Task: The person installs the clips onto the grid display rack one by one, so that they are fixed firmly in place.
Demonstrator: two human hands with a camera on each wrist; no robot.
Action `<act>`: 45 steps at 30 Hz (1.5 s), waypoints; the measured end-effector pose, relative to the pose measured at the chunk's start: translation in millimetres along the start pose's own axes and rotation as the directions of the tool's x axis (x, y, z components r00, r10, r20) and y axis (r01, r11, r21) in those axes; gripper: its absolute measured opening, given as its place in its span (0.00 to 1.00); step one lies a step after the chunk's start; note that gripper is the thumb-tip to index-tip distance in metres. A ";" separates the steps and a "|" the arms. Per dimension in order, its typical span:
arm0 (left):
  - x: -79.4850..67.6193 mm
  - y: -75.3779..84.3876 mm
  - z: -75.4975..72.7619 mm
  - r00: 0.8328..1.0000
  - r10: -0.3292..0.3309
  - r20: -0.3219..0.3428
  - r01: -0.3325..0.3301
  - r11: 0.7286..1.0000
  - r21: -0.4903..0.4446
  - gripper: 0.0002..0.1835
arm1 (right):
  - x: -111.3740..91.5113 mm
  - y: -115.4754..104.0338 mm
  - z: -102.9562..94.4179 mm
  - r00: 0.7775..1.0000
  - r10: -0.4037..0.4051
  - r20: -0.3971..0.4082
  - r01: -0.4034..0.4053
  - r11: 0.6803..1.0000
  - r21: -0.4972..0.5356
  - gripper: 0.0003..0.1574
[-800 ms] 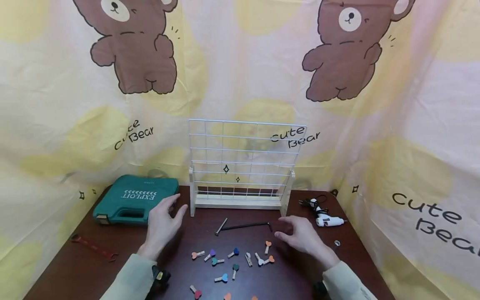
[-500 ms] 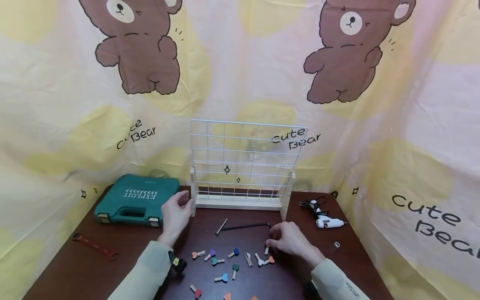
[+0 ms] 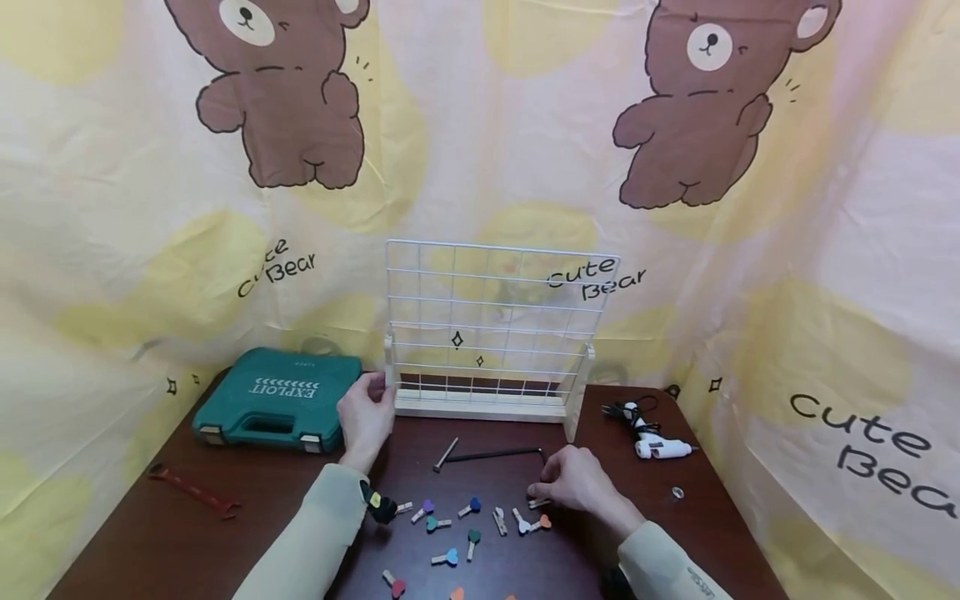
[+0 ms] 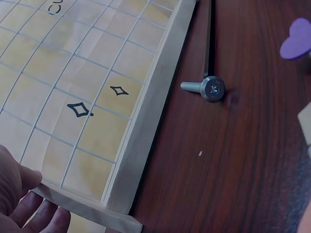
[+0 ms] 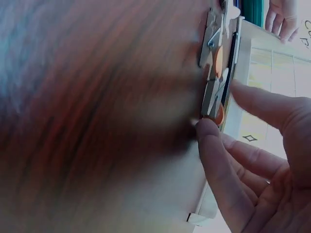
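At my dark wood-grain desk's (image 3: 120, 550) far left corner, a teal hard plastic case (image 3: 288, 396) reads "EXPLOIT" in white capitals. On the pale yellow-blotched fabric curtain (image 3: 465, 125) past the far edge I read black "Cute Bear" twice, left and partly behind a white wire grid (image 3: 495, 329); beyond the right edge, a larger "Cute Bea" runs out of view.

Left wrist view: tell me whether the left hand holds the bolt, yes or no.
No, the left hand grips the rack's wooden side, while the bolt lies apart from it on the table.
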State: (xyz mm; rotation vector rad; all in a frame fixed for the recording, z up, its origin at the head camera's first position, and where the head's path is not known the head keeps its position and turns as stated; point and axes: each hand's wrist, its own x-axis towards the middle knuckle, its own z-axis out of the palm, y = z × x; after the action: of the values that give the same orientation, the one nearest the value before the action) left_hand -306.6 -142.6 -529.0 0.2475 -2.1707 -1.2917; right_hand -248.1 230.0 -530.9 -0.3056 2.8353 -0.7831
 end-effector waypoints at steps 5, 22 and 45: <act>0.3 -1.9 -0.1 1.000 -0.013 -0.005 0.013 1.000 0.008 0.10 | -3.3 -2.7 3.5 1.000 -0.022 0.019 0.021 0.996 0.088 0.09; 0.0 -3.2 0.5 0.999 -0.027 0.020 0.027 1.000 0.004 0.10 | -5.6 -1.8 1.5 0.984 -0.176 0.032 0.168 0.972 0.164 0.09; 0.1 -3.9 -1.6 1.000 -0.015 0.027 0.015 1.000 -0.011 0.10 | 10.2 -8.6 -17.3 0.984 -0.165 0.072 0.102 0.842 0.529 0.06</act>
State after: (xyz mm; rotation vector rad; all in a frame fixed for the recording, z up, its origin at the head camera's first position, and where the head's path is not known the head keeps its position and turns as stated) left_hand -306.4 -145.9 -531.7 0.2438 -2.1868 -1.3224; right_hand -260.6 228.6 -513.0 -0.4454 2.3822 -1.4709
